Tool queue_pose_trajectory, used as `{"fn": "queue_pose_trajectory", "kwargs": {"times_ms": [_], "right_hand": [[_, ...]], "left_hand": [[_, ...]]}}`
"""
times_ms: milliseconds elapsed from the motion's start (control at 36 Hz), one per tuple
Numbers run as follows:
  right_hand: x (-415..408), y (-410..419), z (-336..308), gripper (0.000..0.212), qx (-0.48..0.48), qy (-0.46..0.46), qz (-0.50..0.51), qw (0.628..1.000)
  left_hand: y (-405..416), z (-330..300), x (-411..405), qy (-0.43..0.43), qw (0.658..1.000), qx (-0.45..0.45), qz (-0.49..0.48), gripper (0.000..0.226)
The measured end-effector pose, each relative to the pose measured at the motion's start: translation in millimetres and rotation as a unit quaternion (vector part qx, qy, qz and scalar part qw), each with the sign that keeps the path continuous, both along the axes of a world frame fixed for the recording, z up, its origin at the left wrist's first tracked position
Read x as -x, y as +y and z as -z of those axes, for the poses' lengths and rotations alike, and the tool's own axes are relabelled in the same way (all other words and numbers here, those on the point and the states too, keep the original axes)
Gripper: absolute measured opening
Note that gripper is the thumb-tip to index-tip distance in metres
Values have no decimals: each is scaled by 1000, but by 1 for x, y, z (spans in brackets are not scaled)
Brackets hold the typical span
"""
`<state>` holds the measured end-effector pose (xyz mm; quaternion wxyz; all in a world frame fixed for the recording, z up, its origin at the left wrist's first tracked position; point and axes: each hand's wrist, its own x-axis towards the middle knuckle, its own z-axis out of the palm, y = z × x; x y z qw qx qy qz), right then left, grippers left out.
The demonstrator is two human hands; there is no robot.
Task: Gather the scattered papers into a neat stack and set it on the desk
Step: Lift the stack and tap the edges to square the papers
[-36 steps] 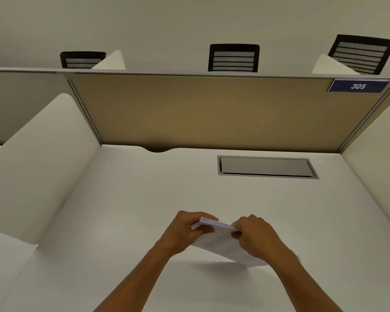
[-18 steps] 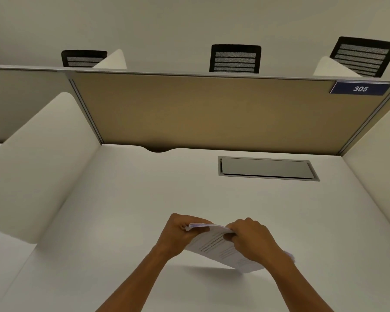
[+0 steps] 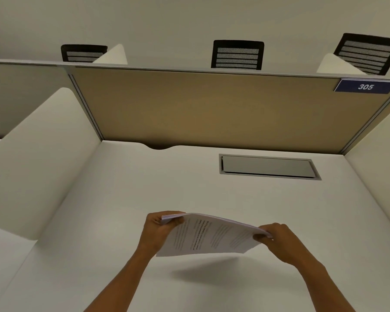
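Paper stack [image 3: 212, 236]: a sheaf of printed sheets held in the air above the tabletop [image 3: 126, 192], clear of its surface; far edge raised, near edge tilted down toward the viewer; lines of text visible on the facing page, too blurred to read
Left hand [image 3: 159, 230]: fingers curled round the left end of the stack, thumb on the printed face, gripping it
Right hand [image 3: 277, 240]: fingers curled round the right corner of the stack, pinching it
Shadow [image 3: 208, 267]: soft dark patch on the tabletop directly below the stack
Tabletop: white, bounded by white side dividers on the left [image 3: 38, 158] and right
Cable hatch [image 3: 268, 167]: grey rectangular flap set flush in the tabletop, beyond the stack and to its right
Cable notch [image 3: 159, 146]: dark curved cut-out at the rear edge of the tabletop
Rear panel [image 3: 207, 109]: tan partition rising behind the tabletop
Number plate [image 3: 365, 86]: blue, reading 305, at the upper right corner of the panel
Chairs: three black mesh backrests [image 3: 237, 55] showing above the panel
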<state>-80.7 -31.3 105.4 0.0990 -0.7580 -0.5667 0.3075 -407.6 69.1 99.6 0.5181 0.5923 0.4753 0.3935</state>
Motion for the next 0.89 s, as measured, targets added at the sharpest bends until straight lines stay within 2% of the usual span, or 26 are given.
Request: {"fn": "queue_pose_trajectory", "kwargs": {"times_ms": [139,361,472,611,694,889], "right_hand": [[-2,0,2,40,-67,101,59,991],[11,-3,29,53,-117,153,63,979],[15,-7,46,51,-117,161,70,978],[20,-10,54,45,-116,169,74,976],[22,-10,55,44,-120,174,70,975],[21,-7,49,36,-152,178,83,969]], "left_hand": [[7,2,5,3,1000,13,-2,12],[6,23,11,4,999,42,-14,9],[1,39,15,19,998,61,-19,17],[-5,54,23,32,995,92,-6,13],[-7,59,26,36,995,92,1,16],[0,53,27,27,998,62,-5,9]]}}
